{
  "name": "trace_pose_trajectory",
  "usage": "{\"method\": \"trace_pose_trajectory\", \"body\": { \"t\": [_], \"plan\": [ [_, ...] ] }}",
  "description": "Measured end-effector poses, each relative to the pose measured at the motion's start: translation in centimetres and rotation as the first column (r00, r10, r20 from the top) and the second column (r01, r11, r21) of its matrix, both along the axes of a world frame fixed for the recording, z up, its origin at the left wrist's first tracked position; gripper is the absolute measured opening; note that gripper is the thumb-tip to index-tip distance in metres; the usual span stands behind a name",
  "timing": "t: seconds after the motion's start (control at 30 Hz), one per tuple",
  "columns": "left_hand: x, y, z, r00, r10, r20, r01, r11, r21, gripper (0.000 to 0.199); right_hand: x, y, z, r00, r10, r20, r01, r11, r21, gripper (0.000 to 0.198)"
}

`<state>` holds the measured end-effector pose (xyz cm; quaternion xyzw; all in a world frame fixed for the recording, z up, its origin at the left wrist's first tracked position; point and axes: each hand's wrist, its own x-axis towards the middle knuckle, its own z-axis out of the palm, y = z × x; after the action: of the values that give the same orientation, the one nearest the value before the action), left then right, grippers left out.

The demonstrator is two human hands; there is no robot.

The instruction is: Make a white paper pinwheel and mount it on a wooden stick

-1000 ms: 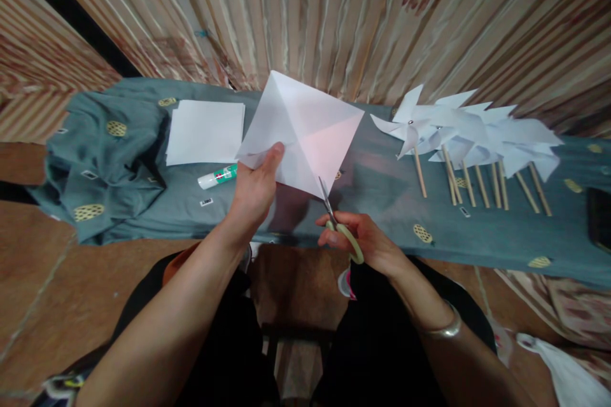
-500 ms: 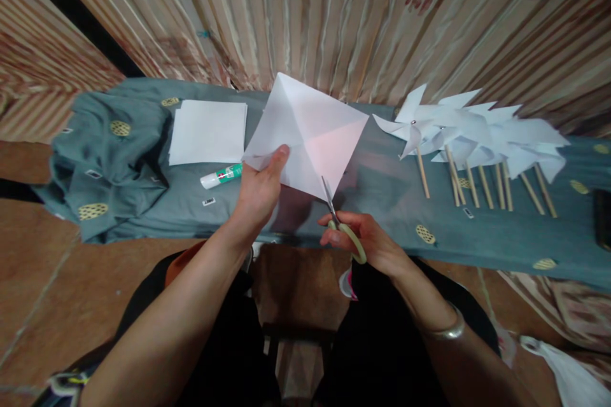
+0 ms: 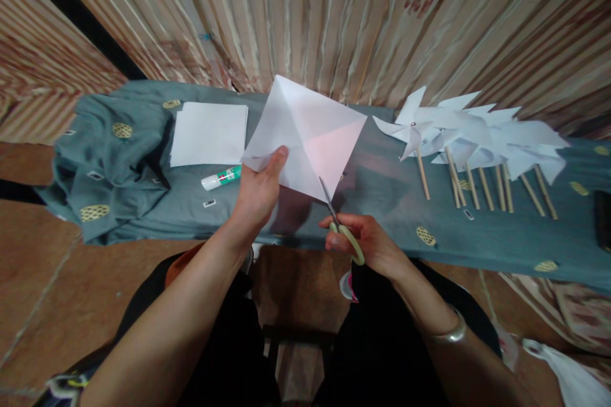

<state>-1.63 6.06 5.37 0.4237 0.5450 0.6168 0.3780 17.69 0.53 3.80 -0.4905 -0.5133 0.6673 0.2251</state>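
A square sheet of white paper (image 3: 305,121) with diagonal creases is pinched at its left corner by my left hand (image 3: 262,187), thumb on top. My right hand (image 3: 365,238) is closed around the pale green handles of a pair of scissors (image 3: 338,224). The scissor blades lie at the sheet's near corner, along a crease, pointing up and away from me. Just left of my left hand a glue stick (image 3: 220,178) with a white cap lies on the cloth. The fingers under the paper are hidden.
A stack of white paper (image 3: 210,133) lies to the left. Several paper pinwheels (image 3: 477,130) on wooden sticks overlap at the right. Grey-green cloth (image 3: 391,216) covers the bench, bunched at the left. A striped curtain (image 3: 315,19) hangs behind; a dark object (image 3: 602,219) sits at the right edge.
The scissors' blades look closer together, and my right fingers have drawn in slightly. The paper and my left hand stay nearly in place.
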Motion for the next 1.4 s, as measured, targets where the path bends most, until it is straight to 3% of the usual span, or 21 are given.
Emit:
{"method": "trace_pose_trajectory", "body": {
  "t": [0.77,1.0,1.4],
  "plan": [
    [-0.2,0.2,-0.5,0.997,0.000,0.076,-0.001,1.000,0.009,0.039,-0.8,0.4,0.7,0.995,-0.092,-0.023,0.088,0.986,-0.142,0.052],
    [-0.2,0.2,-0.6,0.996,0.010,0.085,-0.013,0.999,0.041,0.034,-0.8,0.3,0.7,0.994,-0.106,-0.030,0.102,0.987,-0.128,0.052],
    [1.0,-0.5,-0.2,0.989,0.013,0.145,0.001,0.995,-0.096,0.025,-0.8,0.4,1.1,0.997,-0.082,0.009,0.082,0.995,-0.062,0.052]
  ]
}}
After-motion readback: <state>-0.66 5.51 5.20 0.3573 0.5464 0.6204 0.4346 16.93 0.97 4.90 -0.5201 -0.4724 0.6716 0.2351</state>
